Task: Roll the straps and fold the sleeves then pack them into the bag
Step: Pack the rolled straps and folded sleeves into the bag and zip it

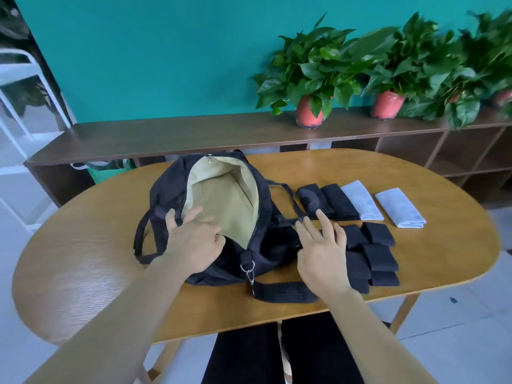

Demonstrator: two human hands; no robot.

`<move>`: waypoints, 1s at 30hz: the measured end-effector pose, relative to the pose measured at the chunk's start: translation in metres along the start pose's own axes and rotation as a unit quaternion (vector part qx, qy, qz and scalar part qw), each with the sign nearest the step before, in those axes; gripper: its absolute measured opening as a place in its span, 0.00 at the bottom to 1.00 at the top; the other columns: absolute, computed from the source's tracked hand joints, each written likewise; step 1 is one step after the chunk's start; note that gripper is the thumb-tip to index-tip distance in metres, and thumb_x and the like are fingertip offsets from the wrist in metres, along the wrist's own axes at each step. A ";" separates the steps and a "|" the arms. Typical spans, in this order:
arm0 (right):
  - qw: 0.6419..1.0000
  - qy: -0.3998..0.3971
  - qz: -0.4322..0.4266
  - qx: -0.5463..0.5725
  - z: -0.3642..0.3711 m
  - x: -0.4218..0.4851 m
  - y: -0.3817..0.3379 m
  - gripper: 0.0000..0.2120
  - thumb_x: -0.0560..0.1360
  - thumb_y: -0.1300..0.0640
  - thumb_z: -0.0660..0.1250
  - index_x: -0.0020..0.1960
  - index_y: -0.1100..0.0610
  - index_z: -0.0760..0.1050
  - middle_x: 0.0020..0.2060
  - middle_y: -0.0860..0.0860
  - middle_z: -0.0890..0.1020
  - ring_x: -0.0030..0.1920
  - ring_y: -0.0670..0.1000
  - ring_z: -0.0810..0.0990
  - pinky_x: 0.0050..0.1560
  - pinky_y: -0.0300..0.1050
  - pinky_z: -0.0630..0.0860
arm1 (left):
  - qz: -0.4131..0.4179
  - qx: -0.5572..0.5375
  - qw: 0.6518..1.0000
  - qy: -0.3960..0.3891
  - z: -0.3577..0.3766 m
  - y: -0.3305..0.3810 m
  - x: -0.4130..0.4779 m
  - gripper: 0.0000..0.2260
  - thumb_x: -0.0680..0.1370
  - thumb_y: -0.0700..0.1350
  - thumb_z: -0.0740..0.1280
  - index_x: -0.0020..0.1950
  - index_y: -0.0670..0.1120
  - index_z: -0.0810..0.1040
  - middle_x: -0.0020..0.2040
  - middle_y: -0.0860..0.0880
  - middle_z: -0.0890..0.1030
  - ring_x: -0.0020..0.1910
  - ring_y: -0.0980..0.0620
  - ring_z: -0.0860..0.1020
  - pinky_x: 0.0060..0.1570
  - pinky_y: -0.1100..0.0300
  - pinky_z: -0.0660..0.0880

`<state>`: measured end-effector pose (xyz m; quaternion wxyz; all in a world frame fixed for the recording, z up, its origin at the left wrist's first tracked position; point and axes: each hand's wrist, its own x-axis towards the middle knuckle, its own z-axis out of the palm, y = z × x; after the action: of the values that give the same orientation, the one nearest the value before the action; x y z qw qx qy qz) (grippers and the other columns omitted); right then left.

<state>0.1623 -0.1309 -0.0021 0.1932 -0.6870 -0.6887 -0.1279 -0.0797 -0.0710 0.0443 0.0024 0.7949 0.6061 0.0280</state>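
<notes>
Black bag [216, 217] sits on the oval wooden bench [83, 245], left of centre, zip wide open, tan lining showing, nothing visible inside. Left hand [194, 242] rests on the bag's near-left rim, palm down; fingers [191, 214] loosely spread, tips reaching over the edge onto the lining, not clamped on anything visible. Thumb side partly hidden, can't tell if it pinches fabric.

Right hand [321, 250] is palm down just right of the bag, fingers apart and extended, holding nothing. Its fingertips lie over the bag's right side and its thin handle strap [288, 195]; whether they touch the fabric can't be told. The hand covers the left edge of the rolled black straps [376, 253], which lie in a tight cluster just right of it, touching one another, on the bench near the front edge.

Behind that cluster, a row of folded sleeves: two black sleeves [329, 200] side by side, then two grey sleeves [363, 200], the far-right grey one set a little apart. The index fingertip of the right hand points at the near end of the black sleeves, close to it.

Bag's wide shoulder strap [285, 292] lies flat along the front of the bench, clipped to a metal ring [248, 266] on the bag's near end, passing under the right wrist.

Potted plants [313, 87] stand on a dark shelf [166, 137] against the teal wall behind.
</notes>
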 end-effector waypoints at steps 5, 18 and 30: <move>0.989 -0.102 0.080 -0.071 -0.003 -0.010 0.027 0.27 0.66 0.63 0.70 0.65 0.62 0.73 0.62 0.58 0.77 0.71 0.60 0.66 0.67 0.64 0.62 | -0.017 0.019 0.999 -0.023 -0.002 -0.004 -0.010 0.17 0.78 0.47 0.55 0.65 0.57 0.73 0.67 0.59 0.70 0.76 0.52 0.49 0.68 0.34 0.38; 0.993 0.086 0.063 0.041 -0.033 -0.030 0.061 0.22 0.65 0.66 0.58 0.56 0.63 0.80 0.52 0.57 0.83 0.56 0.56 0.80 0.68 0.60 0.63 | -0.014 0.045 0.999 -0.006 -0.003 -0.007 -0.014 0.17 0.79 0.45 0.56 0.67 0.56 0.71 0.68 0.58 0.70 0.76 0.52 0.50 0.69 0.37 0.39; 0.990 -0.114 0.003 -0.086 -0.007 -0.060 0.073 0.28 0.62 0.59 0.64 0.62 0.62 0.77 0.60 0.57 0.79 0.63 0.54 0.77 0.69 0.53 0.53 | -0.009 0.061 0.998 -0.010 0.005 -0.002 -0.010 0.17 0.79 0.45 0.56 0.67 0.55 0.71 0.64 0.60 0.72 0.76 0.53 0.51 0.69 0.36 0.39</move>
<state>0.2345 -0.1860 -0.0289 0.0540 -0.7130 -0.6909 -0.1064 -0.0838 -0.0798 0.0386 -0.0396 0.7883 0.6138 -0.0172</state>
